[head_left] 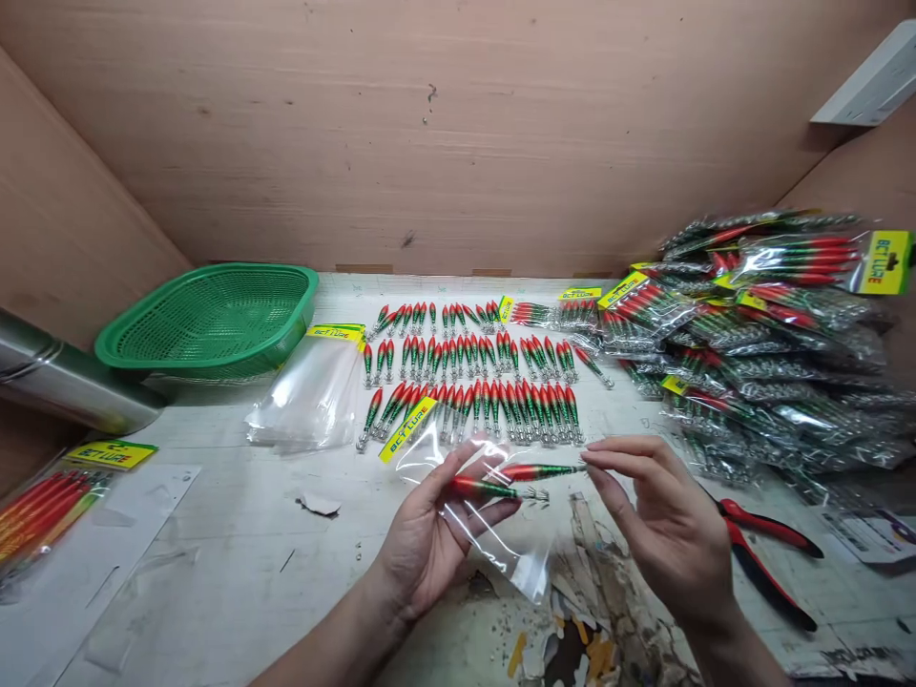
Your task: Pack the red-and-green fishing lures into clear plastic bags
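My left hand (429, 525) is closed on a clear plastic bag (511, 553) with a yellow printed header. Inside or against the bag lies a red and green squid lure (483, 489), its hooks pointing right. In the fingertips of my right hand (658, 520), the hook end of a second squid lure (540, 471) is pinched. That lure's red nose points left, over the bag; whether it is inside I cannot tell. Behind both hands, rows of lures (487, 405) lie on the table.
A green basket (207, 363) stands back left, beside a stack of bags (307, 391). Filled packs (773, 353) are heaped at right. Red-handled pliers (769, 553) lie by my right hand. A metal tube (78, 372) and a pack of orange lures (53, 515) are at left.
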